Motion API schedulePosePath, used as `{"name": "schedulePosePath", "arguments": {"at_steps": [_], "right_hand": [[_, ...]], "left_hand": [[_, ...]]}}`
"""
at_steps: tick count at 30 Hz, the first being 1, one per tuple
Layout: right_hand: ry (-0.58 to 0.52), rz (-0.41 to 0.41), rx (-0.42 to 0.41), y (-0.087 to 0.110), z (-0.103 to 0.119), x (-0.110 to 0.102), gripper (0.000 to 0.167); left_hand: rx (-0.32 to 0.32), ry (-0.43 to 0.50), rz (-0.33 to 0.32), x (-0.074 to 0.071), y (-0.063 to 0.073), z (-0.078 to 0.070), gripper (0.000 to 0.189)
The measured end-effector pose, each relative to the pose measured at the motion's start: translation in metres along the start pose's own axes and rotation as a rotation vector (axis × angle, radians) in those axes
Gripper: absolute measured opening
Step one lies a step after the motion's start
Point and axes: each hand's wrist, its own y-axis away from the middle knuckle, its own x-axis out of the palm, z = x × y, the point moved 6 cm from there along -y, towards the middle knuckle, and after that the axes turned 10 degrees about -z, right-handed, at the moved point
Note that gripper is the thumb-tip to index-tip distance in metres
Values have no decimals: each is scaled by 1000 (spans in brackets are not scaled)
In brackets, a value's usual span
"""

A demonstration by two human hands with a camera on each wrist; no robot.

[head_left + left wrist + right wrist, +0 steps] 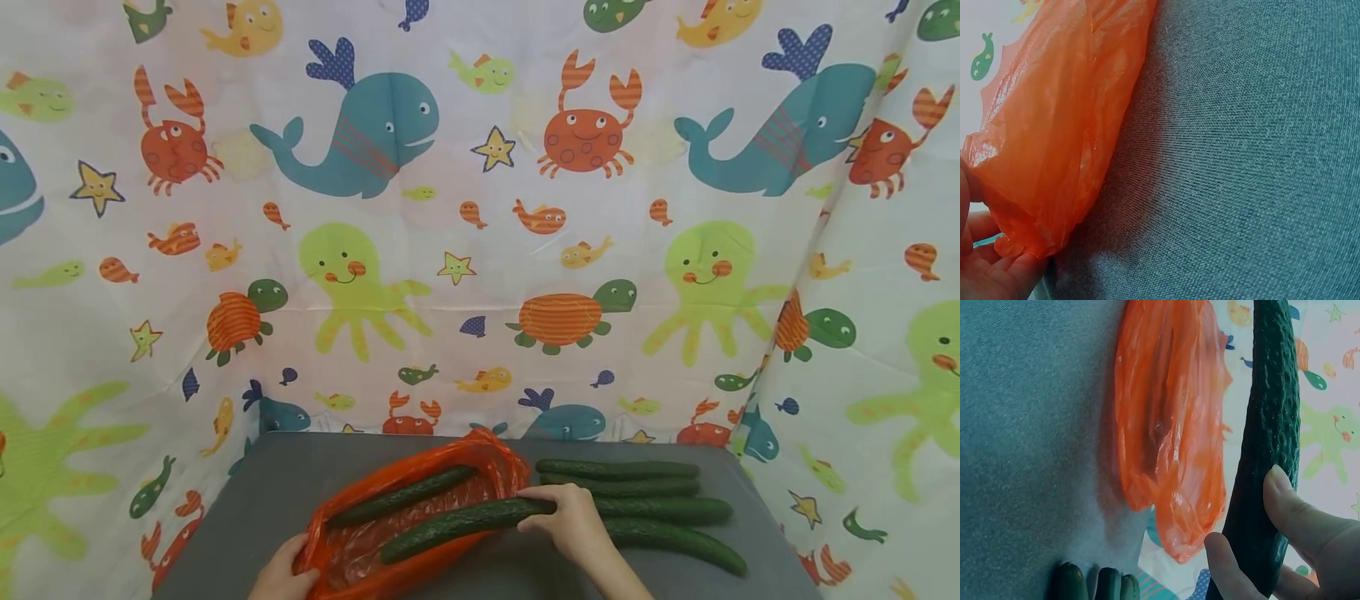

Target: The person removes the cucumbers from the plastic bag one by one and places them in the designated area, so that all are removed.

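An orange plastic bag (442, 457) lies opened wide on the grey table. One cucumber (405, 497) rests inside it. My left hand (287, 570) pinches the bag's near left edge; in the left wrist view the fingers (1022, 269) grip the gathered orange film. My right hand (567, 521) grips a second cucumber (465, 527) by its right end and holds it over the bag's front side. In the right wrist view that cucumber (1272, 406) is raised, thumb on one side and fingers on the other.
Several more cucumbers (660, 508) lie side by side on the table right of the bag, partly behind my right hand. A white curtain (480, 350) printed with sea animals surrounds the grey table (292, 467) at the back and both sides.
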Motion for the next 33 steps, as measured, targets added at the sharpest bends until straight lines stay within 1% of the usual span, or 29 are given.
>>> {"name": "schedulePosePath", "arguments": {"at_steps": [5, 8, 13, 27, 33], "right_hand": [[1, -3, 24, 2, -6, -3, 44], [-5, 5, 43, 4, -10, -5, 43], [-28, 7, 55, 6, -15, -9, 41], [-13, -22, 112, 12, -26, -21, 42], [-8, -35, 123, 15, -32, -26, 43]], "left_hand": [[4, -11, -5, -1, 1, -1, 68], [12, -24, -7, -1, 1, -2, 67], [-2, -12, 0, -1, 2, -2, 67], [-4, -38, -3, -1, 3, 0, 67], [3, -2, -8, 0, 5, -3, 65]]}}
